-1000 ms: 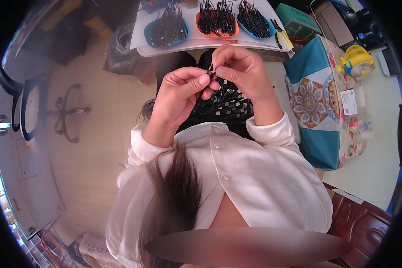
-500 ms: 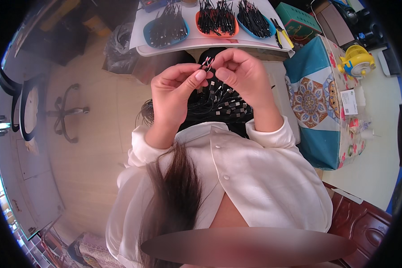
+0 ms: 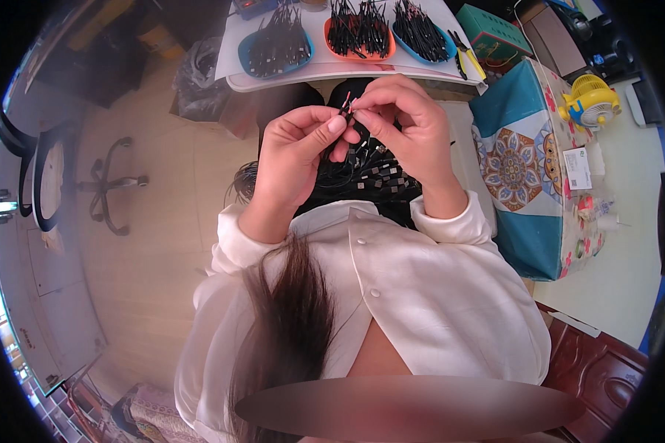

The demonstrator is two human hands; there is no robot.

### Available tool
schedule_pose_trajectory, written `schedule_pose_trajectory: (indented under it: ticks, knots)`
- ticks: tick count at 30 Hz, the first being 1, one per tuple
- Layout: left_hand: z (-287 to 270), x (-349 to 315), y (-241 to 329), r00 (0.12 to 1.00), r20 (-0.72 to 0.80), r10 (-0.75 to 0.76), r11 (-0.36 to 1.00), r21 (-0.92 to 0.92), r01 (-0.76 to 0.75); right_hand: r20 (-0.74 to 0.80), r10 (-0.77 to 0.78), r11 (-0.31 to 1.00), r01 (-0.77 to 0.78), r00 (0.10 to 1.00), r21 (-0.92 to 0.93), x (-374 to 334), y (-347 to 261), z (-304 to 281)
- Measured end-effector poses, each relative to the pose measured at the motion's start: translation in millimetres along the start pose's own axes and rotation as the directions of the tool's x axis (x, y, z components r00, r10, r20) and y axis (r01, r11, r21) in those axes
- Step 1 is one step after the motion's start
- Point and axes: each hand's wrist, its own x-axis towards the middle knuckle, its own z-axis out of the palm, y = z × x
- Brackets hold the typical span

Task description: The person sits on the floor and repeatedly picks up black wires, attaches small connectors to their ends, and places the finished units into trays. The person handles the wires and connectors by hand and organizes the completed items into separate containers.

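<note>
Apparently the work is partway along: one black cable (image 3: 345,117) is in hand, its end split into thin strands (image 3: 348,98), while many loose cables (image 3: 380,173) with metal plugs lie heaped below the hands. On the white table (image 3: 229,63), the left blue tray (image 3: 255,71), orange tray (image 3: 336,56) and right blue tray (image 3: 451,49) hold bunches of black leads; how many are done cannot be told. The left hand (image 3: 299,144) pinches the cable just below its split end. The right hand's (image 3: 410,125) thumb and forefinger seem to grasp the strands, though fingers partly hide them.
</note>
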Motion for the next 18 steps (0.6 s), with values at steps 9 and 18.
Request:
schedule_pose_trajectory:
  ticks: [9, 18]
  knots:
    - [-3.3, -1.2, 2.8, 0.990, 0.076, -0.115, 0.993, -0.023, 0.117, 0.270, 0.088, 0.953, -0.160, 0.959, 0.259, 7.5, -2.3, -16.3]
    - [-5.9, -2.6, -0.5, 0.987, 0.125, -0.105, 0.994, 0.051, 0.099, 0.321, 0.257, 0.838, -0.375, 0.912, 0.396, 6.7, -0.7, -18.4]
